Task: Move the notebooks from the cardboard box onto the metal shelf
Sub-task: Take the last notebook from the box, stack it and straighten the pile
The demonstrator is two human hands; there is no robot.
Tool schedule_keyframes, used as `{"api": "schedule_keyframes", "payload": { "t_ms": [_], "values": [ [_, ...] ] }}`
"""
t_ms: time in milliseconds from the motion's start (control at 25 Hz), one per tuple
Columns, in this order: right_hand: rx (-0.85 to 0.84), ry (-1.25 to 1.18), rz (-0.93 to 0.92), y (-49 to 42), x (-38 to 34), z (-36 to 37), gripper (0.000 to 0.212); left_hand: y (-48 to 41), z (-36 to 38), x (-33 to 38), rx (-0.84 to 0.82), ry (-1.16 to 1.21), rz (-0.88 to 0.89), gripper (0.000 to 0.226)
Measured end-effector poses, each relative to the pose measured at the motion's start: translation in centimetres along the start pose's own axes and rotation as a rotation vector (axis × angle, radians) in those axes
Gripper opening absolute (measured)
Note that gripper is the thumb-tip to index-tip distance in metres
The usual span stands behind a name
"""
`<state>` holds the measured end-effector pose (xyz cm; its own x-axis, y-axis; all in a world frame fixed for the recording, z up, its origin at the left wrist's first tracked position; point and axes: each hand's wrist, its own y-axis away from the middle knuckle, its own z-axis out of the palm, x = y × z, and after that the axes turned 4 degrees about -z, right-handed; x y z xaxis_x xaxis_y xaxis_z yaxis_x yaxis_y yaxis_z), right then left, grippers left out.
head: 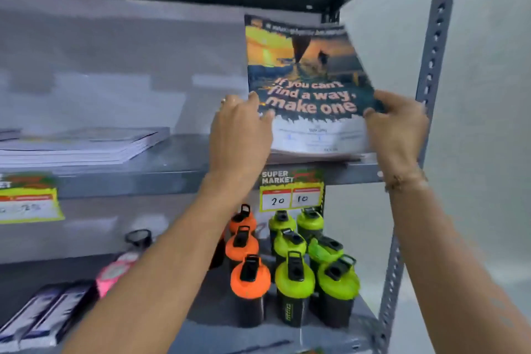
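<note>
Fingers of my left hand (240, 131) curl onto the notebook's (311, 86) 9 o'clock edge; my right hand (398, 128) pinches its 3 o'clock corner. I hold it tilted over the metal shelf (178, 164), bottom edge on a blurred stack. Cover reads "If you can't find a way, make one"; tag (291, 190) at 6 o'clock reads "SUPER MARKET", "20", "10".

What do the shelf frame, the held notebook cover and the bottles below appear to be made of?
Shelf upright: grey painted metal, judging by its punched holes and hard edges. Notebook: glossy printed paper or card; the cover bows and shows a sheen. Bottles: probably plastic, with bright green or orange tops, black flip lids and dark bodies.
</note>
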<state>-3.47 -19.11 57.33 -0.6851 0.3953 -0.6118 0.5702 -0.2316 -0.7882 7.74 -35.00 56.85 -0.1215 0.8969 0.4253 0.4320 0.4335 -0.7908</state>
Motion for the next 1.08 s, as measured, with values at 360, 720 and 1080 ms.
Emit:
{"api": "schedule_keyframes", "payload": {
  "t_ms": [360, 720, 1080],
  "values": [
    [-0.506, 0.403, -0.007, -1.4, 2.9, 3.3, 0.030, -1.8, 2.8, -2.4, -0.230, -0.213, -0.083, 0.045],
    [-0.561, 0.159, -0.363, 2.6, 2.9, -1.1, 0.025, -1.2, 1.1, -5.1, -0.451, 0.167, 0.061, 0.026],
    [-0.504, 0.151, -0.216, 1.7, 4.2, -2.1, 0.032, -0.4, 1.0, -5.2, -0.396, 0.230, 0.027, 0.029]
  ]
}}
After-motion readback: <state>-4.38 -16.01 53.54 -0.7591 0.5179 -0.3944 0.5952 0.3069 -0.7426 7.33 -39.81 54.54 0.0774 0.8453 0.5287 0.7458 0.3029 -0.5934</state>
